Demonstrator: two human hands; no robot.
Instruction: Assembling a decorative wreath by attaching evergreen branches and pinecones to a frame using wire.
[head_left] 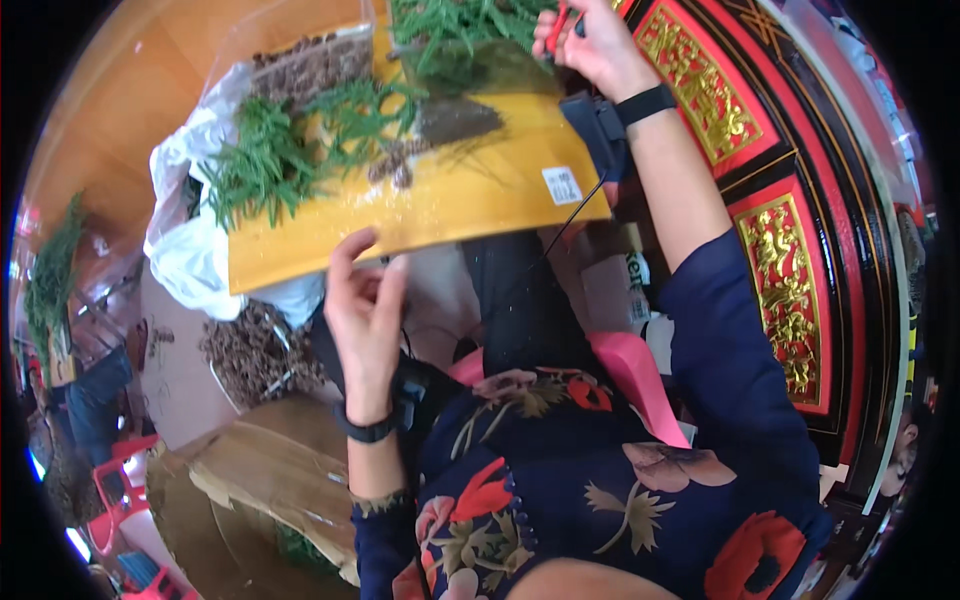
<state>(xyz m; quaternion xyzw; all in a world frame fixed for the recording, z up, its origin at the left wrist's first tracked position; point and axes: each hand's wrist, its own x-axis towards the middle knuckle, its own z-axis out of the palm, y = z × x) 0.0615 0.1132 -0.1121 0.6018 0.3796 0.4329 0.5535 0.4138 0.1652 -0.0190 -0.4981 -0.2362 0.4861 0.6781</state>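
My right hand (600, 50) is closed around a small red-handled tool (557, 32) at the far right of the yellow table (440, 215); its working end is hidden. Beside it, a clear bin (490, 70) holds green artificial sprigs (460, 22). Just off the table's near edge, my left hand (365, 315) has thumb and forefinger apart, with nothing visible between them. Across the tabletop lie a heap of green sprigs (262, 160), a few small brown pine cones (398, 168) and a bundle of thin dark wires (455, 122).
A clear tub of pine cones (315, 68) stands at the far left, near a white plastic bag (180, 230). Below are a container of brown cones (260, 355) and a cardboard box (240, 490). Carved red-and-gold panels (700, 80) border the right side. I sit on a pink stool (640, 380).
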